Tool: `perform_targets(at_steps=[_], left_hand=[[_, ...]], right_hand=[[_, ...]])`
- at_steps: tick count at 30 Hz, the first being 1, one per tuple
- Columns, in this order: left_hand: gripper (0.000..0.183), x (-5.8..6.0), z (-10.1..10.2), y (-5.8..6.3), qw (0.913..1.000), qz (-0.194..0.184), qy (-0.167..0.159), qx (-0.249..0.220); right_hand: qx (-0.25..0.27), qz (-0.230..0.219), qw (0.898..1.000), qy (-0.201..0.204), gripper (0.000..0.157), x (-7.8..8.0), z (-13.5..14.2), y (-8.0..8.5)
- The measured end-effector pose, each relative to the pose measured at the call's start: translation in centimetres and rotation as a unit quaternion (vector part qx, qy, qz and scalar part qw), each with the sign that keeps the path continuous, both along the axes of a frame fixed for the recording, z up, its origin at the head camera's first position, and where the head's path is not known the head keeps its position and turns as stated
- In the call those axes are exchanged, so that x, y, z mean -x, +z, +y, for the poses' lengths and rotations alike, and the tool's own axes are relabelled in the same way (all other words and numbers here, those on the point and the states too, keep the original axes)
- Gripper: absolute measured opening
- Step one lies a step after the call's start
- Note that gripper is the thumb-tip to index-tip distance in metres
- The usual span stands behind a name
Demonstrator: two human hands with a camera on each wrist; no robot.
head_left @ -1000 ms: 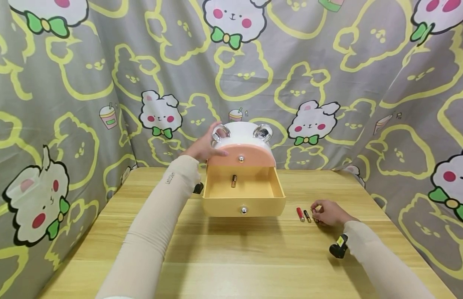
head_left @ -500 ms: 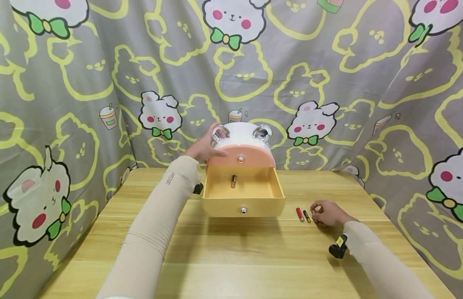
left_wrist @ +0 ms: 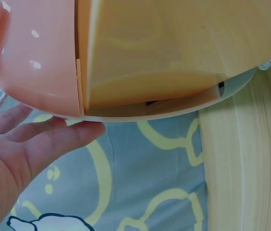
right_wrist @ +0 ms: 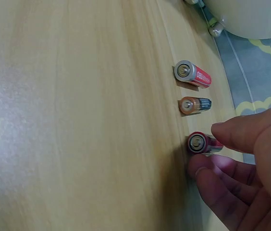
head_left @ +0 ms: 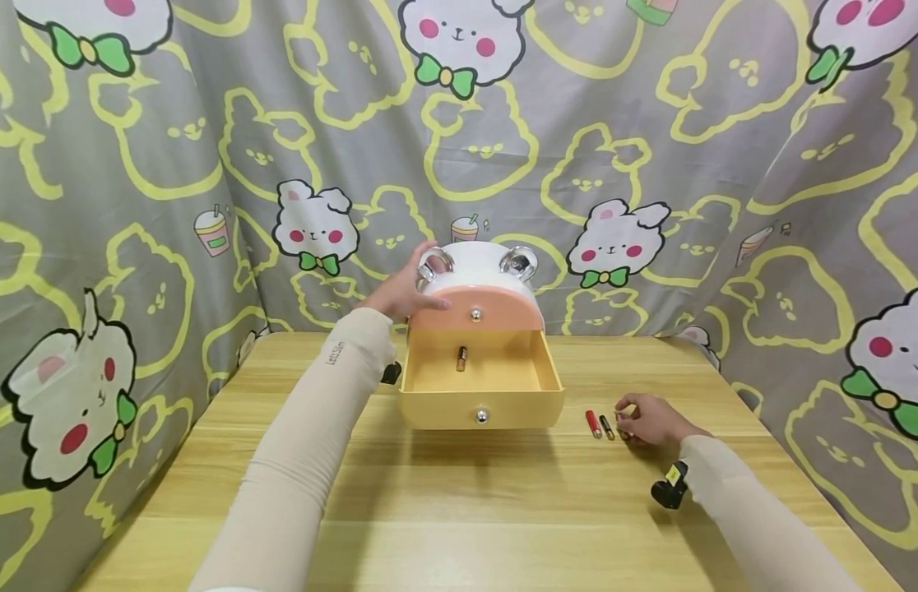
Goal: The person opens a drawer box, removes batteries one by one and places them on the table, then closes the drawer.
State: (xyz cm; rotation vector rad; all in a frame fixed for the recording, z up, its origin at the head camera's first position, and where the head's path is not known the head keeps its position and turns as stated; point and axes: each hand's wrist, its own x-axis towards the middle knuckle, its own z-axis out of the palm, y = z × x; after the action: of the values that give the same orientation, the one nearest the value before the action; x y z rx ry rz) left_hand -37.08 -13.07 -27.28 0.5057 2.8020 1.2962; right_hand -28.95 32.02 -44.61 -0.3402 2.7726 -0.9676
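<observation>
We're seeing the L hand clasping the box at its 10 o'clock, thumb lying on the front & fingers spreading along the side, prob. for steadying it while the drawer is sticking out toward 6. The inner batt is lying near the drawer's 9. At the box's 4 o'clock, the R hand is apparently pinching the end batt; the red batt & dark batt are lying alongside, prob. lined up for easy reach. Everything's resting on a wood-grain table; a grey cartoon-print curtain is hanging from 9 round to 3.
</observation>
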Motion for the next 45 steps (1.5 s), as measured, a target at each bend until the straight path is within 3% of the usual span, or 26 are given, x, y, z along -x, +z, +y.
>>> perform_targets(at_steps=[10, 27, 34, 41, 45], left_hand=[[0.114, 0.1, 0.1, 0.1, 1.0000, -0.002, 0.000, -0.009], [0.113, 0.0, 0.1, 0.2, 0.9999, -0.004, -0.003, -0.014], [0.114, 0.2, 0.2, 0.0, 0.9997, -0.012, -0.004, -0.023], [0.113, 0.0, 0.1, 0.0, 0.9997, -0.005, -0.007, -0.022], [0.114, 0.0, 0.0, 0.0, 0.9996, -0.008, -0.008, -0.025]], right_hand=[[-0.010, 0.025, 1.000, 0.008, 0.029, 0.6, 0.4, 1.7], [-0.012, 0.077, 0.997, 0.026, 0.025, 2.4, -2.9, 8.6], [-0.005, 0.080, 0.995, 0.065, 0.022, 2.9, -5.4, 11.5], [0.004, 0.089, 0.989, 0.122, 0.010, 3.0, -8.4, 14.6], [-0.012, 0.080, 0.986, 0.149, 0.007, 2.9, -9.9, 16.1]])
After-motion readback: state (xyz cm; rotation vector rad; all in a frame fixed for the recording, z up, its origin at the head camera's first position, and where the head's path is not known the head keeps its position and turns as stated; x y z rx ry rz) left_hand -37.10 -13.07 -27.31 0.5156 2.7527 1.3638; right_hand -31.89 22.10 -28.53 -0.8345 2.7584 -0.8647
